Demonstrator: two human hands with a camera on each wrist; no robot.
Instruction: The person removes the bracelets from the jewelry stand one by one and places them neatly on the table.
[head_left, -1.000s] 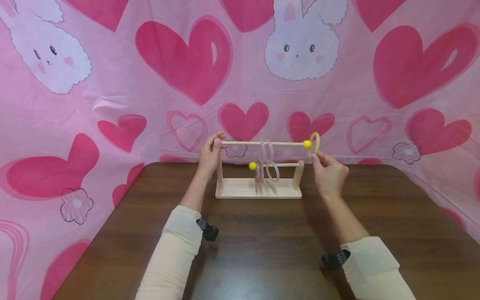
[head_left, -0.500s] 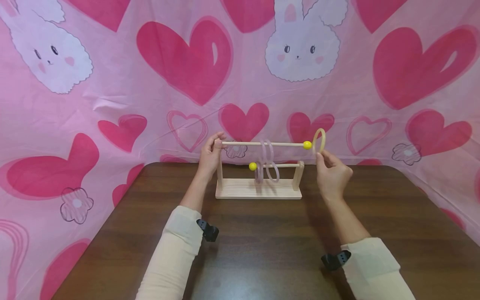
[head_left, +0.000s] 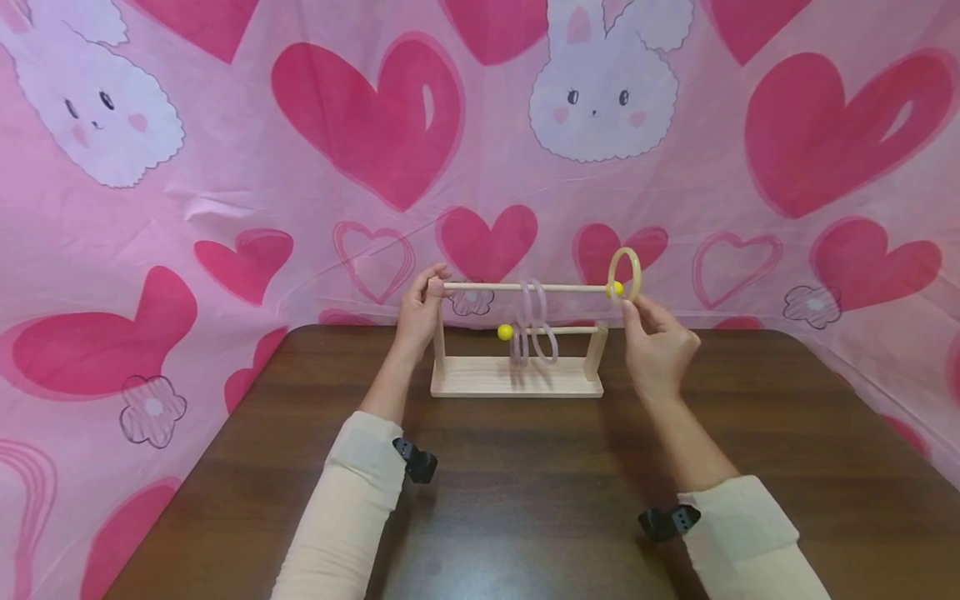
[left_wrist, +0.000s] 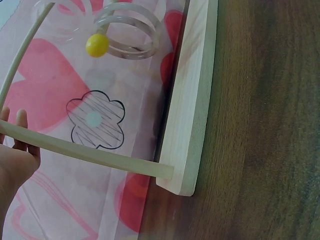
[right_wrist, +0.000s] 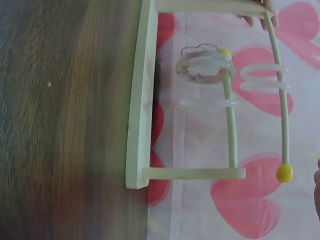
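A wooden ring stand [head_left: 517, 386] has an upper rod [head_left: 487, 287] and a shorter lower rod [head_left: 579, 331]. My left hand [head_left: 417, 312] holds the top of its left post, thumb in front. Between thumb and index finger, my right hand [head_left: 662, 350] pinches a yellow ring [head_left: 638, 271] at its lower edge. The ring stands upright at the upper rod's right end, overlapping the yellow ball [head_left: 617, 291] there. Two pale translucent rings [head_left: 542, 302] hang on the upper rod. Several more rings [head_left: 556, 347] hang on the lower rod. In the right wrist view, only the right fingers' edge [right_wrist: 317, 195] shows.
The stand sits near the far edge of a dark wooden table [head_left: 510, 492]. Behind it hangs a pink cloth [head_left: 495, 175] with hearts and rabbits. Another yellow ball [head_left: 506, 332] caps the lower rod's left end. Black wrist cameras [head_left: 416, 461] are strapped over both sleeves.
The yellow ring first moved slightly right and up, away from the upper ball, then came back left to overlap it. My left hand and the stand stayed put.
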